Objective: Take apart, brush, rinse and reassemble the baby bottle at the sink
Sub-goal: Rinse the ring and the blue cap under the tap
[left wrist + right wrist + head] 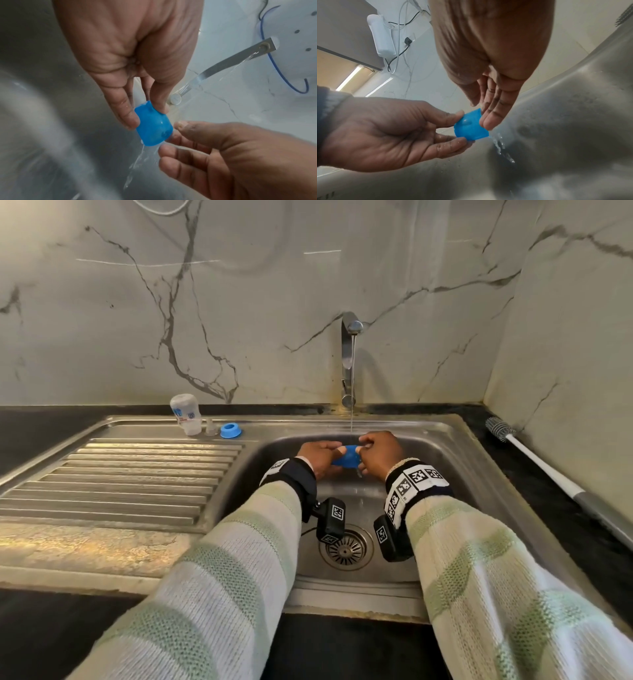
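A blue bottle cap (346,457) is under the running water (351,392) over the sink (442,429). My left hand (322,455) pinches the blue cap (153,128) between thumb and fingers. My right hand (376,450) lays nearly straight fingers (486,121) against the cap's (471,128) other side, thumb close beside it. Water spills off the cap into the basin. On the drainboard's back edge stand the white bottle body (185,419) upside down, the clear nipple (211,429) and the blue collar ring (230,430).
The tap (348,350) rises at the back of the sink and is running. A bottle brush (500,429) with a long white handle lies on the dark counter at the right. The drain (346,547) sits below my wrists. The ribbed drainboard (137,474) stretches left.
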### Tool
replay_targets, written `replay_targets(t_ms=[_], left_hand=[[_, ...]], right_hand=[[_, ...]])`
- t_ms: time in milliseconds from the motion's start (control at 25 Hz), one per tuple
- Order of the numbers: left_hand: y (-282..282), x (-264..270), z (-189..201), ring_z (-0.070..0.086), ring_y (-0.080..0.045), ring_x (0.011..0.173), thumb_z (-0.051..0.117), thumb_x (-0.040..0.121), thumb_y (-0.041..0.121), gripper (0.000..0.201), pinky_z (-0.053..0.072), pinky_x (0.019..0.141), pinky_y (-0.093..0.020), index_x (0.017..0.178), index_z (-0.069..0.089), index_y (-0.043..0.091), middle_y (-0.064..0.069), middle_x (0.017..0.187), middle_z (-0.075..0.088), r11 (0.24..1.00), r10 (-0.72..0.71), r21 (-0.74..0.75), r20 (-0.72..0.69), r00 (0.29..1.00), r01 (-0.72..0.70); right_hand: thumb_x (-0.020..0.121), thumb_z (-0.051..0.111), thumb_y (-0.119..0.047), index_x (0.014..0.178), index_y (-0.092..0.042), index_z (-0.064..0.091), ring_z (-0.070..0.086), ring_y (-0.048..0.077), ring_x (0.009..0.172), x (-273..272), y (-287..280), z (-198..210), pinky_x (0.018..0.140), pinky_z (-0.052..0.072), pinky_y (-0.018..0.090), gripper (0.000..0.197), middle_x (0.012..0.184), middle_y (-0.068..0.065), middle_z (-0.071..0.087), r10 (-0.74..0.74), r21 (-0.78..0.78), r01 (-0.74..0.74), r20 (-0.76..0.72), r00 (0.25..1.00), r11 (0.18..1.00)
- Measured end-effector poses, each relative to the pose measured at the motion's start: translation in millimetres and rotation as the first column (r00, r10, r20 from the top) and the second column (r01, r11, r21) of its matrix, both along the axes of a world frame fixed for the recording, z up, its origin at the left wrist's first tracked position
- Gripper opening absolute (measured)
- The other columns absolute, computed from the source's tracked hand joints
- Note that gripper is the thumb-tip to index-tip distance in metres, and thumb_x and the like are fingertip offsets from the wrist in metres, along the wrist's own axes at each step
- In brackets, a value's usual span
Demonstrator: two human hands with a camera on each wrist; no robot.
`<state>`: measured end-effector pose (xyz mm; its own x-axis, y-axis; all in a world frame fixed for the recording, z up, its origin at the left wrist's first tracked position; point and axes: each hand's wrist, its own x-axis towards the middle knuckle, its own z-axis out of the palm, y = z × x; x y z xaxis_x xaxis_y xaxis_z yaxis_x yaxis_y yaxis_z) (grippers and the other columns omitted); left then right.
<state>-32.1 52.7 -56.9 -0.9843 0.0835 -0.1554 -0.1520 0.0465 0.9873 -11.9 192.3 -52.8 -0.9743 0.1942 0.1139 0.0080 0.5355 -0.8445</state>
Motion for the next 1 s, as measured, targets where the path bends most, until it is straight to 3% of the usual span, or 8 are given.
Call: replay_targets(t_ms=[160, 280, 400, 480, 600, 680, 880, 1000], left_hand=[[-4.2, -5.8, 3.2, 0.060, -0.028, 0.107, 0.064, 0.090, 0.000, 0.036, 0.053, 0.097, -0.040, 0.126, 0.057, -0.003, -0.021, 0.125, 0.060, 0.997, -0.003, 0.074, 0.019, 1.000, 0.002], [-2.1, -4.1, 0.6, 0.064, -0.026, 0.104, 0.066, 0.092, 0.010, 0.032, 0.056, 0.092, -0.038, 0.123, 0.061, 0.003, -0.020, 0.122, 0.061, 0.990, -0.051, 0.133, 0.051, 0.997, 0.044], [-1.1, -2.8, 1.5, 0.066, -0.022, 0.075, 0.066, 0.093, 0.017, 0.027, 0.060, 0.075, -0.032, 0.116, 0.062, 0.004, -0.018, 0.102, 0.065, 0.992, -0.002, 0.125, 0.040, 0.999, -0.003], [0.9, -4.2, 2.3, 0.064, -0.020, 0.067, 0.066, 0.093, 0.012, 0.016, 0.059, 0.071, -0.027, 0.105, 0.064, 0.002, -0.021, 0.099, 0.067, 0.994, 0.039, 0.103, 0.004, 0.999, -0.040], [3.3, -5.5, 4.6, 0.067, -0.024, 0.082, 0.068, 0.089, 0.003, 0.029, 0.059, 0.077, -0.030, 0.117, 0.062, -0.002, -0.022, 0.115, 0.066, 0.992, 0.033, 0.128, -0.064, 0.997, -0.024], [4.4, -4.2, 6.1, 0.066, -0.025, 0.095, 0.067, 0.088, -0.001, 0.035, 0.058, 0.082, -0.031, 0.123, 0.060, -0.001, -0.018, 0.116, 0.066, 0.989, 0.004, 0.151, -0.092, 0.996, 0.010], [0.0, -4.6, 4.4, 0.066, -0.031, 0.097, 0.066, 0.092, 0.008, 0.015, 0.060, 0.076, -0.032, 0.105, 0.065, 0.001, -0.021, 0.112, 0.064, 0.981, 0.031, 0.196, -0.079, 0.996, -0.015], [2.1, -6.6, 5.5, 0.066, -0.032, 0.099, 0.067, 0.090, 0.002, 0.027, 0.060, 0.078, -0.031, 0.115, 0.063, -0.007, -0.023, 0.111, 0.065, 0.988, 0.044, 0.154, -0.095, 0.995, -0.029]], right_hand=[[0.094, 0.059, -0.015, 0.108, -0.007, 0.068, 0.072, 0.026, 0.064, -1.8, 0.2, 1.8, 0.066, 0.062, 0.038, 0.019, 0.081, 0.016, 0.071, 0.007, -0.006, -0.007, 0.021, 1.000, 1.000], [0.092, 0.063, -0.013, 0.102, -0.005, 0.069, 0.072, 0.024, 0.064, -4.2, 3.5, -0.5, 0.067, 0.062, 0.038, 0.014, 0.080, 0.014, 0.071, -0.011, -0.022, 0.011, 0.005, 1.000, 1.000], [0.090, 0.066, -0.011, 0.098, -0.006, 0.069, 0.072, 0.024, 0.063, -6.3, 3.2, -3.4, 0.067, 0.062, 0.040, 0.010, 0.079, 0.013, 0.071, -0.011, -0.022, 0.010, -0.008, 1.000, 1.000], [0.090, 0.066, -0.013, 0.091, -0.008, 0.071, 0.072, 0.024, 0.063, -6.4, 2.4, -3.3, 0.070, 0.062, 0.042, 0.007, 0.075, 0.012, 0.071, -0.003, -0.006, 0.003, -0.022, 1.000, 1.000], [0.093, 0.063, -0.025, 0.079, -0.010, 0.072, 0.071, 0.026, 0.065, -9.5, 3.1, -3.7, 0.073, 0.060, 0.045, 0.023, 0.070, 0.010, 0.071, -0.015, 0.012, 0.016, -0.065, 0.998, 1.000], [0.093, 0.062, -0.029, 0.078, -0.009, 0.072, 0.071, 0.028, 0.067, -9.6, 4.0, -2.5, 0.073, 0.060, 0.046, 0.027, 0.071, 0.010, 0.071, -0.039, 0.020, 0.041, -0.093, 0.995, 0.999], [0.091, 0.067, -0.022, 0.091, -0.011, 0.072, 0.071, 0.023, 0.071, -8.4, 2.8, -1.3, 0.075, 0.060, 0.042, 0.012, 0.080, 0.007, 0.072, -0.020, 0.022, 0.022, -0.100, 0.995, 1.000], [0.089, 0.069, -0.021, 0.088, -0.014, 0.072, 0.071, 0.022, 0.071, -8.5, 1.6, -1.3, 0.075, 0.060, 0.043, 0.008, 0.079, 0.005, 0.072, -0.021, 0.015, 0.023, -0.101, 0.995, 1.000]])
